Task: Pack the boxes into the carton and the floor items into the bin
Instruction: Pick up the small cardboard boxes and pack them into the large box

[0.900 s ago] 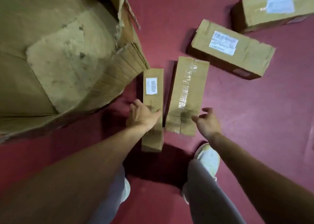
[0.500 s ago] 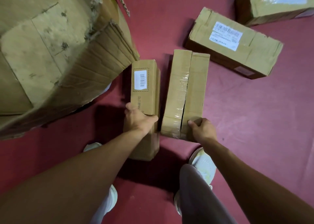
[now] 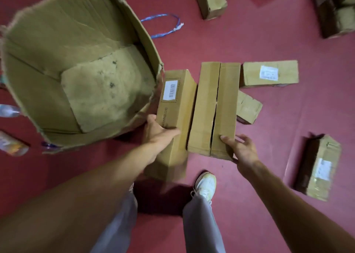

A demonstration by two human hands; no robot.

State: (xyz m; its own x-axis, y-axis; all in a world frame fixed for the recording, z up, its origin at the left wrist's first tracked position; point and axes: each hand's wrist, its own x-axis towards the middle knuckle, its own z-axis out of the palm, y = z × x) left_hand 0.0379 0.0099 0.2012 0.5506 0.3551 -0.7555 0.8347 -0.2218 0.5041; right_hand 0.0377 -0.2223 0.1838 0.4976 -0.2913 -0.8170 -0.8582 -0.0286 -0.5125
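Note:
A big worn carton stands open on the red floor at the left, with nothing inside it. My left hand grips a long brown box with a barcode label, held off the floor right beside the carton's torn rim. My right hand holds the near end of a wider taped box with a split seam, side by side with the first box.
More brown boxes lie around: one labelled, a small one partly hidden behind the taped box, one at the right, others at the top. A blue plastic strap, plastic bottles and a wrapper lie by the carton.
Both hands closed on the boxes and lifted them off the floor toward the carton. My view rose and tilted, showing the carton's inside and more boxes.

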